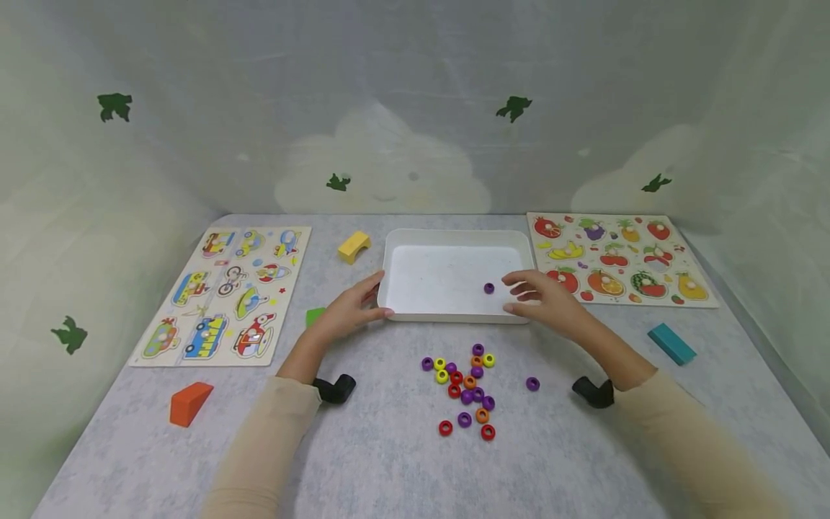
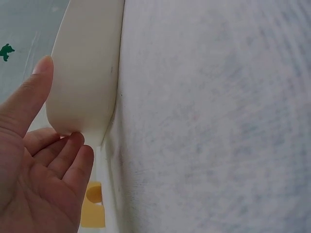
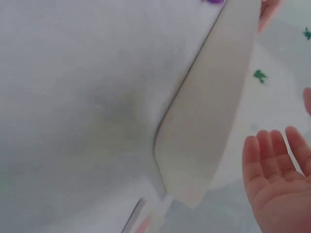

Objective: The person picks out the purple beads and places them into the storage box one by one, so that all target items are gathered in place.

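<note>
A white tray (image 1: 454, 318) lies flat, with one purple bead (image 1: 489, 288) inside toward its right. My left hand (image 1: 349, 311) holds the front left corner of this tray. In the left wrist view, the thumb (image 2: 43, 73) lies along the front wall and the fingertips (image 2: 73, 141) bend against the corner. Over the tray's right front corner is my right hand (image 1: 547, 303), its fingers spread and nothing between them. The right wrist view also shows that hand (image 3: 277, 184) apart from the tray wall (image 3: 209, 107). Loose purple, red, orange and yellow beads (image 1: 470, 382) lie in front of the tray.
A vehicle puzzle board (image 1: 292, 277) lies at left, a fruit puzzle board (image 1: 622, 259) at right. Around them are a yellow arch block (image 1: 353, 246), a green block (image 1: 314, 316), an orange block (image 1: 189, 404) and a teal block (image 1: 671, 344).
</note>
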`<act>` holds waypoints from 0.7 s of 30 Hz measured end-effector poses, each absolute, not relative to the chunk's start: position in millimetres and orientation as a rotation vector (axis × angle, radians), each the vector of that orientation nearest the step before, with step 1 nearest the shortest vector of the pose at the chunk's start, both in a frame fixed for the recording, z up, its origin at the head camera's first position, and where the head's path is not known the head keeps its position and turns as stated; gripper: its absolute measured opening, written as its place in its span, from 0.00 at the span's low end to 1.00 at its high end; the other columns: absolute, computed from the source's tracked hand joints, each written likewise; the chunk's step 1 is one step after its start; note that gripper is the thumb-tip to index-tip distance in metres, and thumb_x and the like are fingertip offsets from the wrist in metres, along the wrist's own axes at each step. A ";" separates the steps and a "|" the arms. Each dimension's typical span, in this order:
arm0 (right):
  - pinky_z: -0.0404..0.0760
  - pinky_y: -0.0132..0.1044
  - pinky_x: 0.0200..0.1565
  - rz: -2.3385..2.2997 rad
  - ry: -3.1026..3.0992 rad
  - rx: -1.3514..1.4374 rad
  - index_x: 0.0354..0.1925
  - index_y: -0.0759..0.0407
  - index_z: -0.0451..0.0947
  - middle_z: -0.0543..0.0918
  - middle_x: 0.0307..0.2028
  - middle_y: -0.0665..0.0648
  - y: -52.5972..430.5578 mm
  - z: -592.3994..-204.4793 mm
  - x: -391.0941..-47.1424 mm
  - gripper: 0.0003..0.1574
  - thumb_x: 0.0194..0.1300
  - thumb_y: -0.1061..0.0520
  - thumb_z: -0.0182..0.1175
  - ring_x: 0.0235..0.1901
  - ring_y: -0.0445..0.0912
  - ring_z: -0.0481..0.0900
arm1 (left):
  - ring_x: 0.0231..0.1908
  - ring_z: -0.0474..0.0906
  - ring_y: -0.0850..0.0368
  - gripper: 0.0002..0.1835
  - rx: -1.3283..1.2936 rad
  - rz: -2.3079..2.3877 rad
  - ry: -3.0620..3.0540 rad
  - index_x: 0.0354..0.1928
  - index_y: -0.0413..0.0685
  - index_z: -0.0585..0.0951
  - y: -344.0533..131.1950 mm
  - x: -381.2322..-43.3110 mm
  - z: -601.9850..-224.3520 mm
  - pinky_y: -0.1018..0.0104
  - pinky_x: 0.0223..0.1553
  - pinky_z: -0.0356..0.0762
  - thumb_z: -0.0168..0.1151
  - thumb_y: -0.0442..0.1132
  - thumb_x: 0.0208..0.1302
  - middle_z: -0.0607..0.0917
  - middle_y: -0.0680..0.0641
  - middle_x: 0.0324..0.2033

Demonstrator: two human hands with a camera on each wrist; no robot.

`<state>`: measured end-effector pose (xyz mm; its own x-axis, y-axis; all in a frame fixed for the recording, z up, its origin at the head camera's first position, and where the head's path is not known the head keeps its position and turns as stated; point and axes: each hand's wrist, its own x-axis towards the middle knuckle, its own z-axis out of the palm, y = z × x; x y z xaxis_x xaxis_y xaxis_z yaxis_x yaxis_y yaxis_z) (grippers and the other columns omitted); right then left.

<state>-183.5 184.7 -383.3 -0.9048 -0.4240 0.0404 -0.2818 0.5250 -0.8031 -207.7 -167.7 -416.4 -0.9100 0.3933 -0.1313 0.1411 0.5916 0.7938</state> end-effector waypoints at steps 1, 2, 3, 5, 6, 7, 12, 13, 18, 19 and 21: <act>0.69 0.44 0.46 -1.336 2.591 -0.625 0.49 0.55 0.66 0.69 0.47 0.57 188.7 -383.4 -175.0 0.29 0.48 0.48 0.59 0.44 0.49 0.68 | 0.56 0.53 0.59 0.46 0.441 1.228 2.529 0.62 0.57 0.48 -167.6 -207.8 -416.6 0.67 0.55 0.53 0.59 0.57 0.42 0.49 0.54 0.60; 0.69 0.44 0.46 -1.342 2.581 -0.641 0.49 0.55 0.66 0.69 0.47 0.57 192.7 -384.1 -166.1 0.30 0.48 0.48 0.60 0.44 0.50 0.68 | 0.57 0.53 0.59 0.46 0.445 1.230 2.528 0.62 0.57 0.48 -167.6 -207.8 -416.6 0.66 0.56 0.53 0.59 0.56 0.42 0.49 0.54 0.61; 0.69 0.45 0.45 -1.347 2.570 -0.650 0.49 0.54 0.66 0.69 0.47 0.57 196.0 -385.2 -157.2 0.29 0.47 0.49 0.60 0.44 0.50 0.68 | 0.57 0.53 0.59 0.46 0.447 1.236 2.525 0.62 0.57 0.48 -167.5 -207.7 -416.6 0.66 0.56 0.53 0.59 0.56 0.42 0.48 0.54 0.61; 0.69 0.46 0.45 -1.356 2.534 -0.662 0.49 0.55 0.65 0.69 0.47 0.57 202.8 -389.5 -140.8 0.30 0.47 0.52 0.61 0.44 0.51 0.68 | 0.57 0.52 0.59 0.46 0.452 1.247 2.520 0.62 0.56 0.48 -167.4 -207.5 -416.5 0.67 0.56 0.53 0.59 0.56 0.42 0.48 0.54 0.61; 0.69 0.46 0.45 -1.353 2.518 -0.653 0.49 0.55 0.65 0.69 0.46 0.57 205.7 -391.9 -133.5 0.30 0.46 0.53 0.62 0.44 0.51 0.68 | 0.57 0.52 0.60 0.46 0.453 1.251 2.518 0.62 0.56 0.48 -167.4 -207.5 -416.7 0.67 0.55 0.53 0.59 0.56 0.42 0.48 0.54 0.61; 0.69 0.46 0.44 -1.345 2.504 -0.635 0.49 0.55 0.65 0.69 0.46 0.56 208.3 -394.4 -126.5 0.30 0.46 0.53 0.62 0.43 0.50 0.68 | 0.57 0.52 0.60 0.46 0.455 1.255 2.516 0.62 0.55 0.48 -167.3 -207.3 -416.6 0.67 0.55 0.53 0.60 0.56 0.42 0.48 0.54 0.61; 0.71 0.40 0.43 -1.269 2.398 -0.582 0.48 0.56 0.66 0.70 0.45 0.54 219.4 -409.1 -103.6 0.30 0.45 0.52 0.62 0.41 0.47 0.69 | 0.57 0.52 0.60 0.46 0.467 1.277 2.505 0.62 0.53 0.48 -167.1 -206.2 -416.2 0.69 0.55 0.53 0.60 0.55 0.42 0.48 0.53 0.61; 0.72 0.37 0.42 -1.242 2.386 -0.576 0.48 0.55 0.67 0.70 0.44 0.52 221.2 -412.5 -100.9 0.30 0.45 0.51 0.62 0.40 0.46 0.69 | 0.57 0.52 0.60 0.46 0.468 1.278 2.504 0.62 0.53 0.48 -167.0 -206.0 -415.9 0.69 0.55 0.53 0.60 0.55 0.42 0.48 0.53 0.61; 0.71 0.30 0.39 -1.158 2.395 -0.607 0.43 0.49 0.70 0.72 0.39 0.46 224.4 -425.0 -94.7 0.22 0.47 0.49 0.60 0.36 0.42 0.69 | 0.57 0.52 0.60 0.47 0.451 1.248 2.526 0.62 0.54 0.48 -166.6 -206.5 -415.2 0.68 0.55 0.53 0.60 0.56 0.41 0.49 0.53 0.61; 0.72 0.30 0.38 -1.152 2.410 -0.631 0.43 0.48 0.71 0.73 0.37 0.45 224.1 -426.6 -94.6 0.20 0.48 0.50 0.60 0.35 0.41 0.69 | 0.57 0.52 0.60 0.47 0.442 1.238 2.531 0.62 0.55 0.48 -166.5 -206.5 -414.8 0.68 0.55 0.53 0.60 0.57 0.41 0.49 0.53 0.60; 0.72 0.30 0.36 -1.129 2.438 -0.651 0.40 0.47 0.72 0.73 0.35 0.44 222.7 -428.9 -95.4 0.16 0.49 0.50 0.59 0.34 0.40 0.69 | 0.57 0.52 0.60 0.47 0.429 1.225 2.535 0.62 0.55 0.48 -166.2 -206.5 -414.4 0.68 0.56 0.53 0.59 0.57 0.41 0.49 0.54 0.60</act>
<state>-95.4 222.7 -428.9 -0.8228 -0.5510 -0.1395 -0.2502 0.5714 -0.7816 -206.5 -166.2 -414.4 -0.9127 0.3871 -0.1308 0.1380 0.5933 0.7930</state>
